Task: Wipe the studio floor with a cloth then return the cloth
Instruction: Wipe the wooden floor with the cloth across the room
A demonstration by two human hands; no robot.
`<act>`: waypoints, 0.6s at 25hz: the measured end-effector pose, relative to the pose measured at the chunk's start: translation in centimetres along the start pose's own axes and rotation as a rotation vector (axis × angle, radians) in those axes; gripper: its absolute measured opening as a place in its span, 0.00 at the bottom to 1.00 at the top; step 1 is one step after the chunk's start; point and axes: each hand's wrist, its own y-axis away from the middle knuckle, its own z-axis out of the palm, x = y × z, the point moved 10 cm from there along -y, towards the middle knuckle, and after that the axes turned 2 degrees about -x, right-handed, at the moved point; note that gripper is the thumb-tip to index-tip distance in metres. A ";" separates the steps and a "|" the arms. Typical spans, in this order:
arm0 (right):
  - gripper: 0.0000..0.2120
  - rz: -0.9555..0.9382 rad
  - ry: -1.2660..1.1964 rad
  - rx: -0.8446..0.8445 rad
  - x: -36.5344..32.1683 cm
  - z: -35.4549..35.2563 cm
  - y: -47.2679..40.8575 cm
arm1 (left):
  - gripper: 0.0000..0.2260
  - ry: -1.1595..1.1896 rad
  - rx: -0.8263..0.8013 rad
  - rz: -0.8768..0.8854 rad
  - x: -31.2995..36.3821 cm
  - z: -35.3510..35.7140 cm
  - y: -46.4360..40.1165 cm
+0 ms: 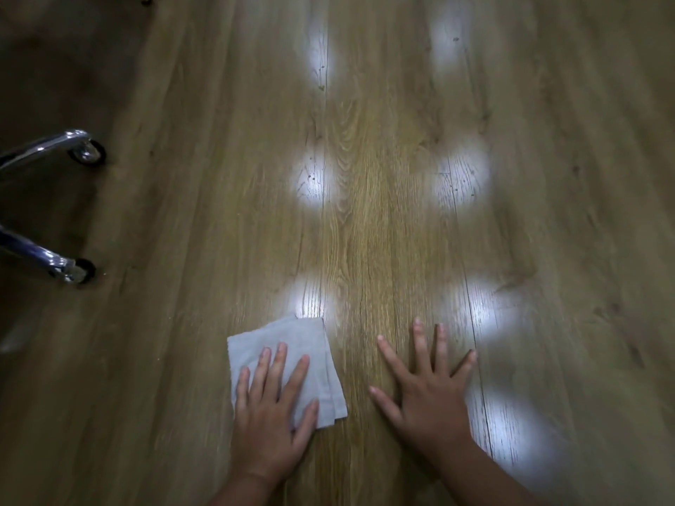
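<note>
a folded grey cloth [288, 363] lies flat on the wood floor [383, 177], bottom centre. the left hand [272, 414] presses it with straight fingers; the right hand [431, 392] rests splayed on bare boards. the cloth looks soft and light, best pinched at an edge. chrome chair legs [44, 206] are cut off at left.

Wood-grain plank floor [383, 213] fills whole view, planks running away from viewer, thin dark seams between boards. Six soft white patches of reflected light [310, 180] on floor, arranged in two columns of three. Left side of floor darker, in shadow. At left edge, two curved chrome legs [44, 144] of wheeled furniture, each ending in small black caster [89, 153] resting on floor. No walls or windows visible.
</note>
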 end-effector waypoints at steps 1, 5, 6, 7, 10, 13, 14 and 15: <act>0.38 0.002 0.001 0.009 0.1 0.0 0.0 | 0.31 -0.010 -0.003 0.004 0.0 0.2 0.0; 0.39 -0.017 0.015 0.049 0.0 0.0 -0.1 | 0.31 -0.023 0.001 0.021 0.0 0.2 -0.2; 0.39 -0.019 0.019 0.054 -0.1 -0.1 -0.1 | 0.32 -0.026 -0.002 0.019 0.0 0.2 -0.2; 0.39 -0.015 0.019 0.055 0.0 -0.2 -0.1 | 0.32 -0.034 -0.012 0.022 0.0 0.2 -0.2; 0.39 -0.010 0.008 0.051 0.0 -0.1 0.0 | 0.32 -0.045 -0.022 0.028 0.1 0.3 -0.3; 0.38 -0.009 -0.011 0.040 0.0 -0.3 0.0 | 0.31 -0.046 -0.023 0.027 0.2 0.3 -0.1; 0.38 -0.010 -0.016 0.045 0.0 -0.3 0.1 | 0.31 -0.051 -0.025 0.026 0.1 0.3 -0.1; 0.38 -0.014 -0.023 0.046 -0.1 -0.3 0.1 | 0.31 -0.051 -0.028 0.022 0.1 0.3 -0.1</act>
